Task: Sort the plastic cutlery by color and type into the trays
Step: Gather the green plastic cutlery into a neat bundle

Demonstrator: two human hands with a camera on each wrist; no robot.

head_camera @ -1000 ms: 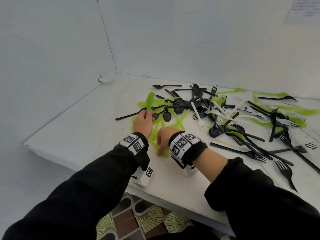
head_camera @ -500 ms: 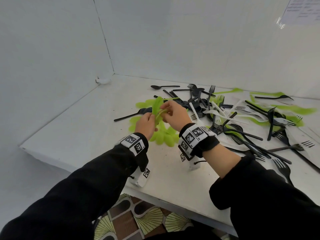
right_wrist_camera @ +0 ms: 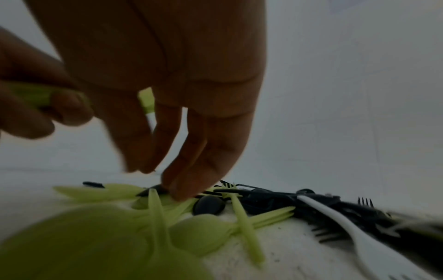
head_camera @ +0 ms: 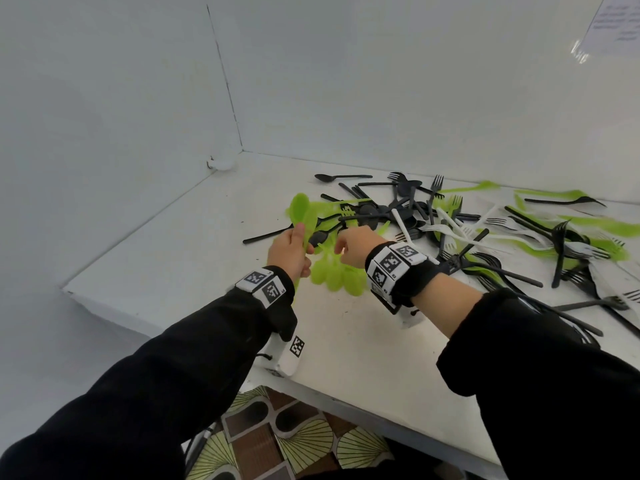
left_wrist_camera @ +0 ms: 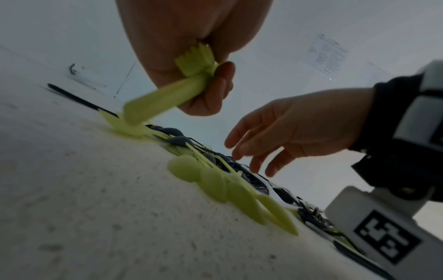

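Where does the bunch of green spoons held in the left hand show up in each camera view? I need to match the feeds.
Head: the green spoon bunch stands up from the left hand, left of centre.
Left wrist: the bunch slants down-left from the fingers, upper centre.
Right wrist: only a green sliver at the left edge, inside the blurred left hand.
Shared landmark: the row of green spoons lying on the table.

Spoons [head_camera: 337,277] on table [head_camera: 173,258] (forks [head_camera: 502,268] rightward)
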